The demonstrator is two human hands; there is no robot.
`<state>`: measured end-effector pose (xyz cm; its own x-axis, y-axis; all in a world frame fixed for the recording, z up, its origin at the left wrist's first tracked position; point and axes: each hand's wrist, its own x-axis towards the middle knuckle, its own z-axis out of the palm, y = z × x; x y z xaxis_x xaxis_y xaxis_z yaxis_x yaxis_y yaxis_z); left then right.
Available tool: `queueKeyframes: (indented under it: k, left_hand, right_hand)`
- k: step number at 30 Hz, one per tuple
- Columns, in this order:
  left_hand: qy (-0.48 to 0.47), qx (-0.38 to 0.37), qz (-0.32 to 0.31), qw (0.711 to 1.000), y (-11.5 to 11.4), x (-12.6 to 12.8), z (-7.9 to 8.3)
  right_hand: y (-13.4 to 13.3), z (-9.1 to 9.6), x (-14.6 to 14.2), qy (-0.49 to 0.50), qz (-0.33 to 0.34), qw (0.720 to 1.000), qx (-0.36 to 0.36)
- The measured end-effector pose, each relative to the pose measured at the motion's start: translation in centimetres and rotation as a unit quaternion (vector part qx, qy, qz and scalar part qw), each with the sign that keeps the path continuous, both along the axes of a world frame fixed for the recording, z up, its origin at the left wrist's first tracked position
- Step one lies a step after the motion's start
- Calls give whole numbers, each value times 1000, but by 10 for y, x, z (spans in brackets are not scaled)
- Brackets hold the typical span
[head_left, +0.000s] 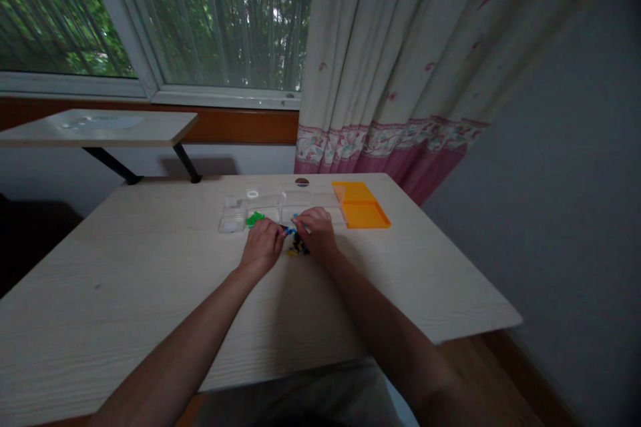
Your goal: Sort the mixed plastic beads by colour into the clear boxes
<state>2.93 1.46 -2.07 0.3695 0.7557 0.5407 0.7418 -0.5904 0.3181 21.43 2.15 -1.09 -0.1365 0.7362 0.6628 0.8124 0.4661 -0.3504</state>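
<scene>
My left hand (263, 241) is closed, its thumb and fingers pinched at a small blue piece (288, 231). Just to the right, my right hand (317, 230) has its fingers drawn together; whatever lies at their tips is too small to make out. Below and between both hands is a loose pile of small black, yellow and blue pieces (299, 245), partly covered by the right hand. Small green pieces (254, 219) lie in one clear plastic tray beyond the left hand. A speck of blue shows by the right fingertips, at the clear tray (288, 212) behind.
More clear trays (232, 223) stand in rows behind the hands. An open orange case (367, 215) lies to their right. A dark round object (302, 182) is near the table's (150, 273) back edge. At the back left, a raised shelf (165, 125) stands on black legs.
</scene>
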Motion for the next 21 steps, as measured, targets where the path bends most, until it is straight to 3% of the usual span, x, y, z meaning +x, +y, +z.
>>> queueKeyframes:
  k: [8,14,21]
  left_hand:
    - [-145,-80,1,986,4,-8,11]
    - [-195,-141,-13,971,4,-8,14]
    - [-293,-213,-49,931,3,-4,13]
  right_hand:
    - [-11,4,-14,-41,71,997,-14]
    - [-14,9,-22,-33,64,997,-27]
    - [-14,11,-20,-19,63,996,-53]
